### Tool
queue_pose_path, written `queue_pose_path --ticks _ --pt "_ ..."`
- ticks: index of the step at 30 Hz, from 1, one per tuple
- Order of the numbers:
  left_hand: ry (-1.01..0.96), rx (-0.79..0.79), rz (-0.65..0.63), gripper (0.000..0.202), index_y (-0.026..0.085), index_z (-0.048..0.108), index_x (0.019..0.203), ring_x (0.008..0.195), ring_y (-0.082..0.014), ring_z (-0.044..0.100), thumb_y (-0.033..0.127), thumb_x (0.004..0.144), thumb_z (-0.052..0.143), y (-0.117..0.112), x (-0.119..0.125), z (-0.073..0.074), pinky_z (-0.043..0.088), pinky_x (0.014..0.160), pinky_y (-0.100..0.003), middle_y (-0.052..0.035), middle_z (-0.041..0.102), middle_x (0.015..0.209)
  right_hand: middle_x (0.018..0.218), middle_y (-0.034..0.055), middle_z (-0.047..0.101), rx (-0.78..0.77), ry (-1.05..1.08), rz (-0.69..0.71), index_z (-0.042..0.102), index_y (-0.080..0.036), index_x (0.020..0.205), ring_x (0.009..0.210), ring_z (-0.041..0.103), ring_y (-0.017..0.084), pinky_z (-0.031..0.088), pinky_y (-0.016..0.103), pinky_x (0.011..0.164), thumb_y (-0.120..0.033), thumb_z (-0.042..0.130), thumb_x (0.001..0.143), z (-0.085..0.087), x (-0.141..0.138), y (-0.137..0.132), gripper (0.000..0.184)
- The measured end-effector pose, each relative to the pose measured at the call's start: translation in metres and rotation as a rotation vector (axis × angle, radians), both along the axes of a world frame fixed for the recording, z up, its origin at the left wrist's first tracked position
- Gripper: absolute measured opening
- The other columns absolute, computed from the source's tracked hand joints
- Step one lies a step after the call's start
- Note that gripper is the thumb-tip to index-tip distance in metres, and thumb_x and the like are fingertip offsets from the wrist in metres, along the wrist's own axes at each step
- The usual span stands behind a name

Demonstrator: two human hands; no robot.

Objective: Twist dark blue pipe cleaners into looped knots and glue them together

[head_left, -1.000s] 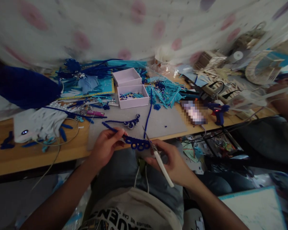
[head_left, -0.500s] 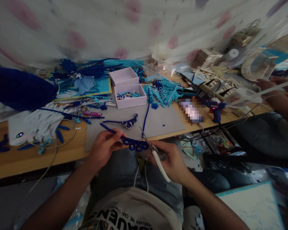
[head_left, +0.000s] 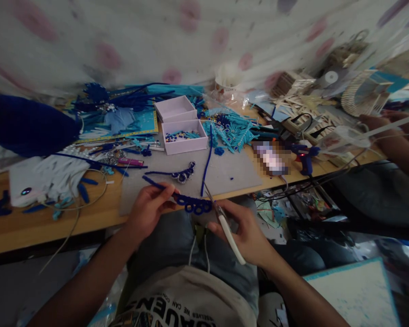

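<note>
My left hand (head_left: 149,210) is closed in a pinch on a dark blue pipe-cleaner piece (head_left: 187,203) bent into small loops, held over my lap at the table's front edge. My right hand (head_left: 247,231) grips white-handled pliers (head_left: 229,229), whose metal tips meet the looped end of the blue piece. A long blue stem (head_left: 206,161) and a beaded blue ornament (head_left: 183,175) lie on the grey mat (head_left: 238,170) just beyond my hands.
Two pale boxes (head_left: 180,125), one holding beads, stand behind the mat. Turquoise and blue trimmings (head_left: 230,127) are heaped around them. A blue glue gun (head_left: 305,159) and cables lie at right. Another person's arm (head_left: 395,138) reaches in at far right.
Both hands hold the same things. The pliers' handle has swung slightly down and right, and the view has shifted a little.
</note>
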State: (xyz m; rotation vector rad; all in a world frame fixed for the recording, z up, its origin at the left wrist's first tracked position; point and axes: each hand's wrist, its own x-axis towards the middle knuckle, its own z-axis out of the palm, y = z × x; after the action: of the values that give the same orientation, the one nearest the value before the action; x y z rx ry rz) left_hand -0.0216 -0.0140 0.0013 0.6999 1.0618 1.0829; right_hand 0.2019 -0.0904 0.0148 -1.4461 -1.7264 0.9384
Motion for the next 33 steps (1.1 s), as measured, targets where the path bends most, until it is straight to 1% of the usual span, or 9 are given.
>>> queue_pose_path --ticks 3,8,14,20,24,26,29,32,33 --pt "-0.007 -0.003 0.014 0.04 0.016 0.073 0.064 0.063 -0.0132 0.067 0.043 0.049 0.098 0.0 0.001 0.0 0.056 0.053 -0.02 -0.0015 0.073 0.07 0.081 0.0019 0.068 0.005 -0.003 0.031 0.069 -0.018 0.097 0.072 0.058 0.016 0.046 0.025 0.066 -0.038 0.072 0.086 0.002 0.0 -0.001 0.023" --pt "-0.025 -0.007 0.012 0.042 0.015 0.073 0.064 0.061 -0.0124 0.067 0.043 0.047 0.098 -0.001 -0.001 -0.001 0.057 0.052 -0.02 -0.0004 0.073 0.07 0.099 0.0056 0.074 0.028 -0.003 -0.007 0.068 -0.02 0.11 0.087 0.067 0.022 0.051 0.031 0.078 -0.038 0.076 0.083 -0.002 -0.001 -0.001 0.033" --pt "-0.047 -0.003 -0.026 0.041 0.016 0.071 0.066 0.061 -0.0133 0.067 0.043 0.052 0.097 -0.001 -0.004 -0.002 0.06 0.054 -0.025 0.0008 0.072 0.071 0.115 0.0064 0.074 0.034 0.051 0.025 0.065 -0.023 0.12 0.104 0.068 0.025 0.052 0.034 0.092 -0.037 0.079 0.081 -0.002 -0.001 0.002 0.044" --pt "-0.03 0.023 -0.087 0.039 0.016 0.07 0.069 0.063 -0.0145 0.069 0.045 0.059 0.094 -0.002 -0.008 -0.007 0.061 0.059 -0.027 0.0013 0.071 0.074 0.11 0.007 0.075 0.086 0.08 0.05 0.067 -0.022 0.116 0.099 0.07 0.023 0.053 0.032 0.086 -0.037 0.08 0.081 0.002 -0.003 0.005 0.04" --pt "-0.052 0.035 -0.061 0.037 0.016 0.07 0.069 0.064 -0.0133 0.068 0.042 0.059 0.095 0.0 -0.009 -0.008 0.06 0.059 -0.024 0.0011 0.071 0.071 0.108 0.0077 0.075 0.123 0.054 0.042 0.068 -0.021 0.115 0.096 0.07 0.023 0.053 0.031 0.083 -0.037 0.08 0.081 0.001 -0.004 0.003 0.039" --pt "-0.067 0.045 -0.018 0.038 0.016 0.071 0.067 0.064 -0.0123 0.067 0.041 0.056 0.096 0.002 -0.012 -0.006 0.059 0.058 -0.021 0.001 0.071 0.07 0.107 0.0083 0.075 0.168 0.012 0.015 0.068 -0.02 0.116 0.095 0.071 0.023 0.053 0.032 0.083 -0.039 0.079 0.081 -0.001 0.004 0.006 0.041" --pt "-0.079 0.066 0.04 0.039 0.016 0.071 0.066 0.064 -0.0122 0.067 0.04 0.052 0.098 0.007 -0.018 -0.001 0.056 0.053 -0.018 0.0006 0.071 0.069 0.1 0.0086 0.077 0.191 -0.13 -0.092 0.069 -0.019 0.115 0.085 0.072 0.023 0.053 0.031 0.075 -0.045 0.076 0.082 -0.005 0.035 0.019 0.043" --pt "-0.08 0.125 0.075 0.037 0.015 0.072 0.066 0.064 -0.0114 0.066 0.04 0.054 0.097 0.013 -0.028 0.002 0.055 0.052 -0.017 0.0003 0.071 0.07 0.076 0.0056 0.075 0.064 -0.473 -0.088 0.07 -0.018 0.112 0.066 0.068 0.022 0.048 0.029 0.062 -0.048 0.074 0.081 -0.005 0.079 0.047 0.043" --pt "-0.082 0.146 0.082 0.036 0.015 0.073 0.067 0.064 -0.0111 0.066 0.039 0.056 0.097 0.015 -0.032 0.002 0.055 0.053 -0.017 0.0001 0.071 0.07 0.076 0.0058 0.075 0.03 -0.603 -0.061 0.071 -0.018 0.109 0.068 0.069 0.023 0.048 0.029 0.062 -0.047 0.074 0.08 -0.004 0.093 0.058 0.041"
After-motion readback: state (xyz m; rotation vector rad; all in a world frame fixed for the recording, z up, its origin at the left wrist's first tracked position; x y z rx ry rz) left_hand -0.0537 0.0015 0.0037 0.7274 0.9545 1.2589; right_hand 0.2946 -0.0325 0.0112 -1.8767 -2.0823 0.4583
